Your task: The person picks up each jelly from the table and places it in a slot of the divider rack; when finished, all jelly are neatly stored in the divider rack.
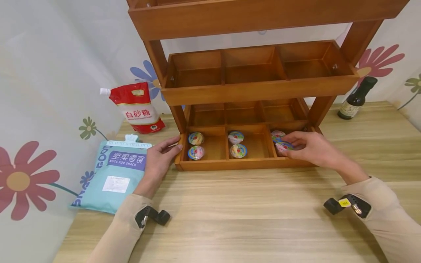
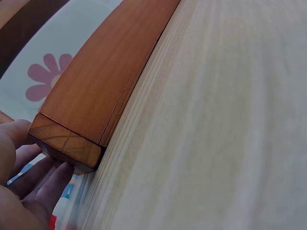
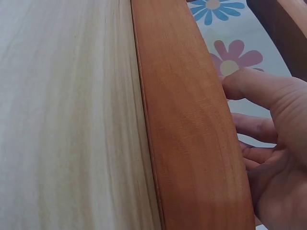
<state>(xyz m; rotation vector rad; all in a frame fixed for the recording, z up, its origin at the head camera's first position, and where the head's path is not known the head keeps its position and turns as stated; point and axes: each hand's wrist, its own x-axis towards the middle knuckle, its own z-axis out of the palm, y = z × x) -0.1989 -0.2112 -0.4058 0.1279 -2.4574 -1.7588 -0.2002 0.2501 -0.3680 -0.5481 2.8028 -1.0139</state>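
In the head view a brown wooden rack (image 1: pixel 217 166) has divided trays. My left hand (image 1: pixel 161 157) holds the left end of its lowest tray, thumb at the top edge and fingers along the outer side; the left wrist view shows these fingers (image 2: pixel 50 184) against the end. My right hand (image 1: pixel 312 148) pinches a small lidded jelly cup (image 1: pixel 283 147) at the front of the right compartment. Behind it sits another jelly cup (image 1: pixel 277 134). In the right wrist view the front board (image 3: pixel 192 124) hides the cup from sight. Two jelly cups (image 1: pixel 196 153) lie in the left compartment, two more jelly cups (image 1: pixel 238 151) in the middle one.
A red and white sugar pouch (image 1: pixel 139 109) stands left of the rack, behind a light blue nut snack bag (image 1: pixel 115 175) with a clip. At the right rear stands a dark bottle (image 1: pixel 356 100). The rack's upper tray (image 1: pixel 260 89) overhangs the lowest one.
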